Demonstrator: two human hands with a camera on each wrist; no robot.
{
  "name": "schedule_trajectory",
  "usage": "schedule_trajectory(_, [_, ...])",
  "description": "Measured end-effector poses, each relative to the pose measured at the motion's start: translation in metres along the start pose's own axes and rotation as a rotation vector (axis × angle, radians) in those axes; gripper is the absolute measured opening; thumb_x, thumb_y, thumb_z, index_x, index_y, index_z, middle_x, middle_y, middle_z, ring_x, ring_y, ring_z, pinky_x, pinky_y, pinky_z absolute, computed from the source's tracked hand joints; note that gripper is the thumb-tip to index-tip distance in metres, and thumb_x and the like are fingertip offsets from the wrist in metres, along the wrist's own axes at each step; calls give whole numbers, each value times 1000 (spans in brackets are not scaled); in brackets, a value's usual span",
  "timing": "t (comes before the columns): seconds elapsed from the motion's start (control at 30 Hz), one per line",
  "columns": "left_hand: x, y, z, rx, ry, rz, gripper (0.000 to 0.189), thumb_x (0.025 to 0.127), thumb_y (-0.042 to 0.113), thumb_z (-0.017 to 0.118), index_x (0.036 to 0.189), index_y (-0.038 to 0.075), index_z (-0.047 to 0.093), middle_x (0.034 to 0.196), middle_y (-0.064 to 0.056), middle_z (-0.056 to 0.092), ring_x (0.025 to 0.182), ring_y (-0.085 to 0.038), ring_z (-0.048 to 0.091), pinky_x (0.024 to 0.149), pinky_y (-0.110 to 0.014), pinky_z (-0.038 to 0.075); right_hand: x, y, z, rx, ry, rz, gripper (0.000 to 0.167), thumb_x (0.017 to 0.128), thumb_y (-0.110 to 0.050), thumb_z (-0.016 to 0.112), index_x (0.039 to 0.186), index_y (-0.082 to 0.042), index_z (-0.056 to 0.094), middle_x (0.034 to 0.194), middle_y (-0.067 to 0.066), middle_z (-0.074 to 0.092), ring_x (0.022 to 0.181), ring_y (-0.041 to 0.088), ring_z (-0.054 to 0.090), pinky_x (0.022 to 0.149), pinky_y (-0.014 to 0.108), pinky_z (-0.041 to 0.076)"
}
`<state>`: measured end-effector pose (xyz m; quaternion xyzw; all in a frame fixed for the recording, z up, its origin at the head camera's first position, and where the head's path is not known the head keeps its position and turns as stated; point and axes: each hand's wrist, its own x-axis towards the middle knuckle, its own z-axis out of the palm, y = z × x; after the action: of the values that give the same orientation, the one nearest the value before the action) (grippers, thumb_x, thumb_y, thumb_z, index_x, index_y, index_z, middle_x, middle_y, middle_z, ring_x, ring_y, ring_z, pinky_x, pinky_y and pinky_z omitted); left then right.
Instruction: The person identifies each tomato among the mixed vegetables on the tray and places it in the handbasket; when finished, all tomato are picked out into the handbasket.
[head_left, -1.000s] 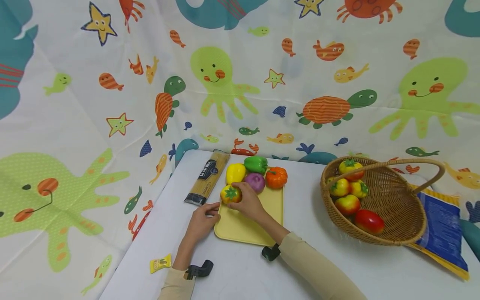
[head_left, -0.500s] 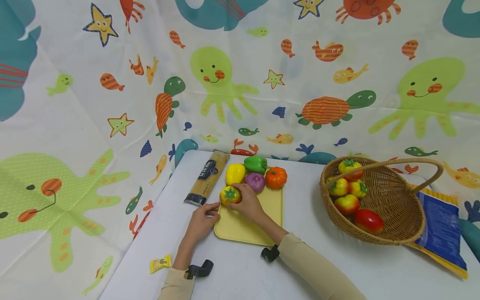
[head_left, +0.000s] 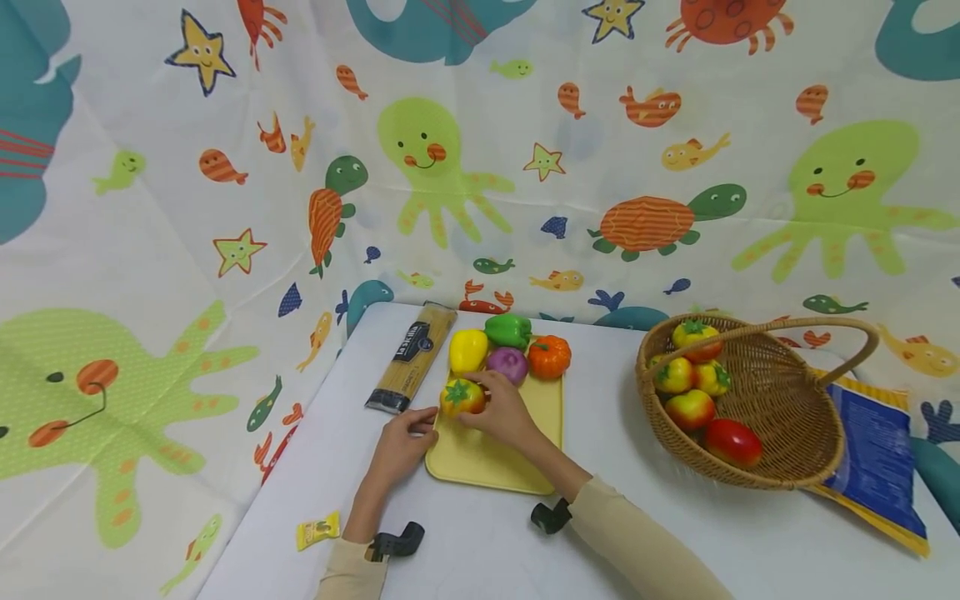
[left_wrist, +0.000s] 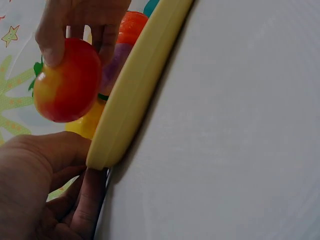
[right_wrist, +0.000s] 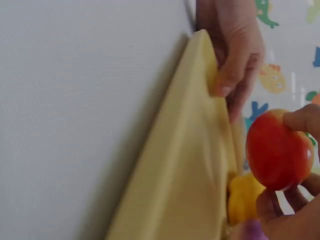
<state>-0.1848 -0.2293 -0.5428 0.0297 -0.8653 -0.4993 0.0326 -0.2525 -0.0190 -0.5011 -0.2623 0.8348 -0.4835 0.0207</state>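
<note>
My right hand [head_left: 504,410] holds a red-and-yellow tomato [head_left: 461,398] with a green leafy top, thumb and fingers round its sides. It is over the left part of a yellow tray [head_left: 487,462]; in the left wrist view the tomato [left_wrist: 70,82] shows above the tray rim [left_wrist: 132,85]. My left hand [head_left: 402,446] pinches the tray's left edge, thumb at the rim and fingers outside, as the right wrist view shows. At the tray's far end lie a yellow pepper [head_left: 468,351], a green pepper [head_left: 508,331], a purple onion [head_left: 507,364] and an orange pumpkin [head_left: 549,357].
Left of the tray lies a spaghetti pack [head_left: 412,357]. A small yellow packet [head_left: 318,530] is near my left forearm. To the right stands a wicker basket [head_left: 795,417] with several fruits, beside a blue-and-yellow bag [head_left: 873,462]. A printed curtain [head_left: 540,250] borders the table.
My right hand has drawn the tomato slightly toward me, away from the yellow pepper. The left hand stays at the tray edge. The head view has shifted a little.
</note>
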Motion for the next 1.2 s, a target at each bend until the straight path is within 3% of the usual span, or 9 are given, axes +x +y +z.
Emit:
schedule_trajectory(0.23, [-1,2,-1,3,7,-8,42,87,8,72,129,7,65,110,-3,67,93,-14,63,75,-26,55,-13,-20,-37,73,22,-28,62,79,-21,84,134,-9,59,123,1,56,109,16,55,92,31,51])
schedule_trajectory(0.43, [0,1,0,-4,17,-4,42,86,7,73,128,7,66,109,-1,67,92,-15,63,74,-28,55,-28,-40,-77,131,26,-37,59,79,-18,84,133,-13,60,123,1,53,108,19,56,94,38,51])
schedule_trajectory(0.77, [1,0,0,4,18,-25,42,86,9,72,128,9,66,108,-1,67,92,-15,63,74,-28,55,-53,-54,-140,70,60,-76,64,81,-18,83,138,-15,55,130,1,52,116,19,53,97,33,48])
schedule_trajectory(1.0, [0,0,-1,-9,18,-25,42,86,7,72,128,8,66,108,-2,67,93,-16,63,75,-27,55,-74,-61,-182,55,95,-33,68,81,-17,83,142,-16,52,138,0,50,123,19,49,98,22,45])
schedule_trajectory(1.2, [0,1,1,-25,22,-19,42,85,6,72,127,6,66,107,-2,67,93,-16,63,74,-26,55,-99,-67,-223,51,133,-28,67,83,-9,81,143,-15,51,136,2,49,115,21,53,91,20,49])
